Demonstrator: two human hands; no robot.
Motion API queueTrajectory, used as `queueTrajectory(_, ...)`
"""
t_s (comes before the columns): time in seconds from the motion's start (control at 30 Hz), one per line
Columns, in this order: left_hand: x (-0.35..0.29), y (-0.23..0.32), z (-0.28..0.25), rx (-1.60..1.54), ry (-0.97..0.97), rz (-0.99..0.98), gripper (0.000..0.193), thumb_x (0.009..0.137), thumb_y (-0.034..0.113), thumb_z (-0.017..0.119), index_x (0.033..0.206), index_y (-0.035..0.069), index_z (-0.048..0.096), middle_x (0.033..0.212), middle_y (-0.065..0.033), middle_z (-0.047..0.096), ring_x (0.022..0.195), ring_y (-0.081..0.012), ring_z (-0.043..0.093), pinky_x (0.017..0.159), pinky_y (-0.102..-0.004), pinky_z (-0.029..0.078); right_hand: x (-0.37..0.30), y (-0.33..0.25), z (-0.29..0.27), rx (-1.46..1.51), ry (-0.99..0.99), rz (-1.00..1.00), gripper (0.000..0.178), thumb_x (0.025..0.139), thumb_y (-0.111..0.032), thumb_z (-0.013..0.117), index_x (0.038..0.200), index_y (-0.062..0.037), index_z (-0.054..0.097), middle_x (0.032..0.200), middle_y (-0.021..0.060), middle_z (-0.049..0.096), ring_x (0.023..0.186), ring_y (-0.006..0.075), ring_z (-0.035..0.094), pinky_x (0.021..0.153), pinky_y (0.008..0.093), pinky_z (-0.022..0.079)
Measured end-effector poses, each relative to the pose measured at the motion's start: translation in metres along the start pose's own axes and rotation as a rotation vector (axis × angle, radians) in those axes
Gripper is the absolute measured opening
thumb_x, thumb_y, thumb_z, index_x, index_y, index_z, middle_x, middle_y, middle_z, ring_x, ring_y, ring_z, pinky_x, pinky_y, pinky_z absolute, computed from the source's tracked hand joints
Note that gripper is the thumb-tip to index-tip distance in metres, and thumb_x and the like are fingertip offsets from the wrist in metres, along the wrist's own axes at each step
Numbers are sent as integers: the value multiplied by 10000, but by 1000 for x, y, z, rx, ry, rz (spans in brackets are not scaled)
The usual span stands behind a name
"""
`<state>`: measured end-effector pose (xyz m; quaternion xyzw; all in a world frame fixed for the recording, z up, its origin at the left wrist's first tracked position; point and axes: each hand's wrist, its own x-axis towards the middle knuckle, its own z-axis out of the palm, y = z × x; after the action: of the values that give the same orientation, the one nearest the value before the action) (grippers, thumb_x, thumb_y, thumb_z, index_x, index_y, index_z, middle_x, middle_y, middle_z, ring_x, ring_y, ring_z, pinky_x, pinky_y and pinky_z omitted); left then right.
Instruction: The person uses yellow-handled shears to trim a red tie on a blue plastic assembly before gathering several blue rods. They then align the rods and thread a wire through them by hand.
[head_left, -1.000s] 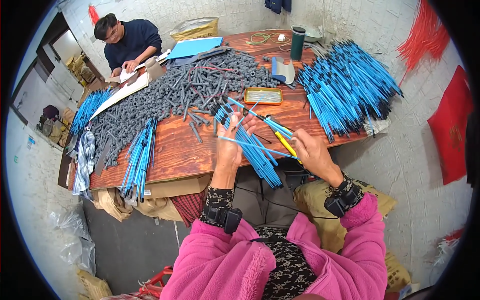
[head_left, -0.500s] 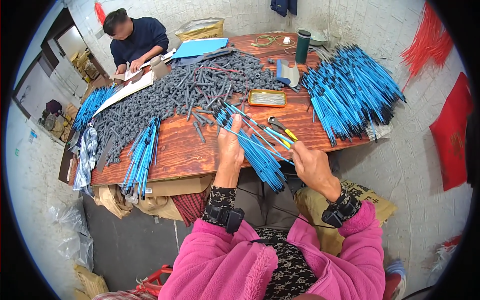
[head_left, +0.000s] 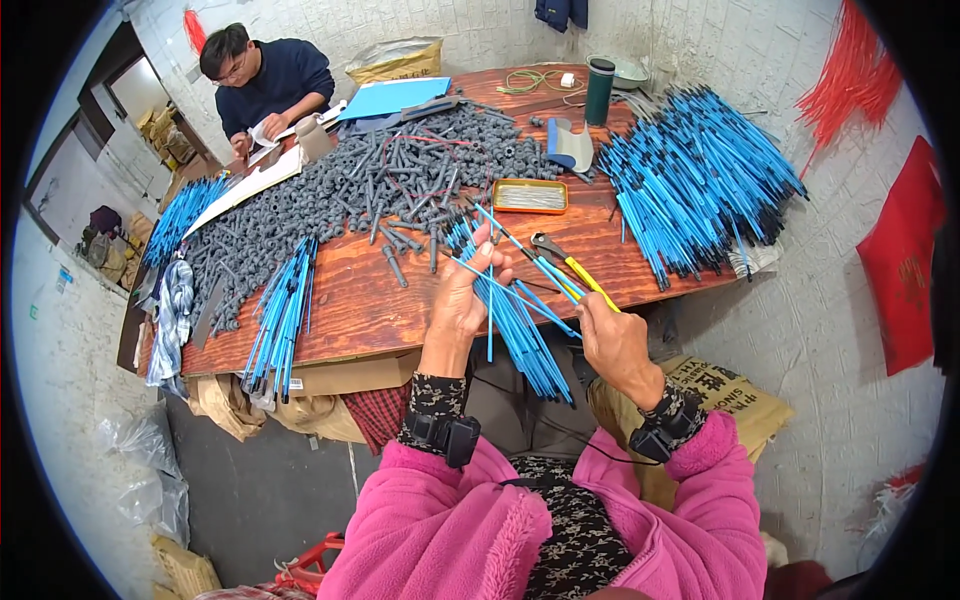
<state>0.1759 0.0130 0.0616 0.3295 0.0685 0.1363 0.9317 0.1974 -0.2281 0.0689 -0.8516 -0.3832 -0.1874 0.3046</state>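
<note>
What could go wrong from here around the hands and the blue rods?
The bundle of blue rods reaches past the front edge of the table, so a bump might tip some off. The yellow-handled pliers have a handle end close to the right hand, which could knock them. Near the left hand, a few rods cross the bundle at odd angles and may snag.

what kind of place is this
Probably a small assembly workshop: grey parts lie heaped on a wooden table, with piles of blue rods and pliers.
</note>
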Motion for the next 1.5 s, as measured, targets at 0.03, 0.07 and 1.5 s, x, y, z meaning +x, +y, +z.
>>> queueTrajectory(0.03, -1, -2, 1, -17, -16, -24, 396, 921, 104, 703, 1294, 76, 571, 870, -37, 673, 831, -167, 682, 740, -304, 606, -1, 0, 3, 13, 8, 7, 81, 958, -128, 606, 957, -68, 551, 590, 160, 580, 528, 369, 608, 450, 461, 425)
queueTrajectory(0.07, -2, -4, 2, -34, -32, -49, 416, 921, 92, 697, 1315, 79, 565, 865, -34, 670, 832, -170, 681, 743, -305, 606, -3, 0, 5, 26, 17, 15, 81, 959, -128, 603, 959, -69, 547, 593, 164, 581, 528, 373, 606, 450, 463, 424)
queueTrajectory(1.5, -32, 9, 40, 400, -99, 177, 290, 955, 108, 660, 1215, 15, 572, 1137, -189, 692, 955, -246, 708, 825, -378, 589, 11, -8, 26, 586, -610, 1, 717, 828, -495, 722, 1360, -73, 494, 1106, 167, 675, 959, 396, 668, 806, 442, 529)
